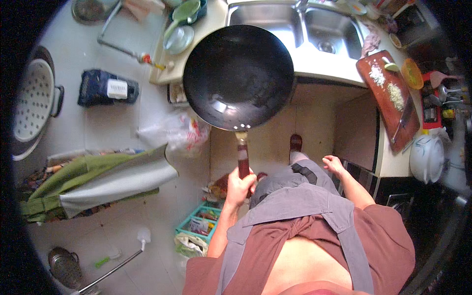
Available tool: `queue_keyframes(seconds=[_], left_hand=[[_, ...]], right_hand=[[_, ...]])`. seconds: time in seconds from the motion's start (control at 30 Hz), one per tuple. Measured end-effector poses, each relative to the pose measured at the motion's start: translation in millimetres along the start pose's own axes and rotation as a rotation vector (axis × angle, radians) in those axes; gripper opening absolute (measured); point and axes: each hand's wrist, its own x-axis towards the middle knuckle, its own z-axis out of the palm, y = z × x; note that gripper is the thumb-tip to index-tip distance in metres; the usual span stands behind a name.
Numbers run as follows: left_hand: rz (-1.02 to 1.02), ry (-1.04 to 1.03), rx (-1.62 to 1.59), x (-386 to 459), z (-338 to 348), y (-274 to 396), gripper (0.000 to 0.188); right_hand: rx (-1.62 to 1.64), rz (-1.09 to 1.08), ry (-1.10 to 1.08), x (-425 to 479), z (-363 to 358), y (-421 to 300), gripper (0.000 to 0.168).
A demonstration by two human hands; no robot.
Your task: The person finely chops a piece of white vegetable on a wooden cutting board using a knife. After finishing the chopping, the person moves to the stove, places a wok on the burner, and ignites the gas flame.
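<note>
My left hand [239, 184] grips the dark red handle of a black wok [239, 73], thumb laid over the handle. The wok is held out in front of me, its dark inside facing up with shiny glints near the handle. It hides part of the counter's front edge and of the double sink's left bowl. My right hand [334, 164] hangs beside my right thigh, its fingers loosely bent and holding nothing. Nearest to it is the counter end, where a brown wooden cutting board [379, 77] bears chopped white and pale yellow pieces and a kitchen knife [402, 118].
A stainless steel double sink [326, 46] lies beyond the wok. A white lidded pot [426, 158] and an orange plastic basket [412, 73] stand at right. At left are a faucet pipe [121, 49], a clear plastic bag [177, 129], a green cloth [92, 173] and a teal crate [199, 221].
</note>
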Motion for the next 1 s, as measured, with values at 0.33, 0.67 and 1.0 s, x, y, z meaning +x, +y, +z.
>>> queue_keyframes(seconds=[0.33,0.67,1.0], left_hand=[[0.727,0.811,0.912,191.5,41.9,98.3,0.032],[0.781,0.835,0.923,279.8,40.2,171.8,0.037],[1.071,0.54,0.981,346.8,13.0,183.5,0.036]], right_hand=[[0.264,0.013,0.186,55.7,-107.6,2.5,0.029],[0.518,0.211,0.365,14.7,-85.2,25.5,0.026],[0.823,0.255,0.493,-41.1,46.3,52.0,0.029]])
